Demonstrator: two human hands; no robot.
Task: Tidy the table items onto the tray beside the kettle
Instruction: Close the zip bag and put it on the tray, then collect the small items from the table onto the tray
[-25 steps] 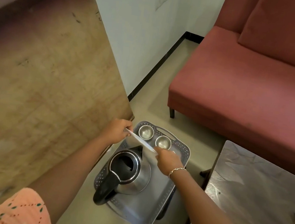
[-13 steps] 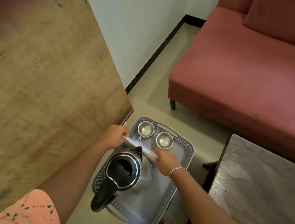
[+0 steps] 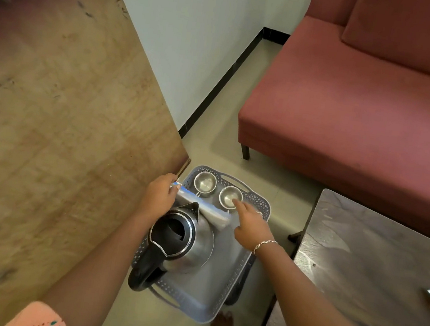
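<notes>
Head view: left hand pinches packet end; right hand extends forefinger onto cup.

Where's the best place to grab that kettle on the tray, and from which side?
Grip the black handle of the kettle, coming from the near-left corner of the tray. The handle juts out over the tray's rim toward you, while the spout faces the steel cups and the packet in the left hand.

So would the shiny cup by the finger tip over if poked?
Probably slides or tips easily: the cup looks small, thin, light metal. The right hand touches its rim with one fingertip. Its round bowl might roll if toppled.
</notes>
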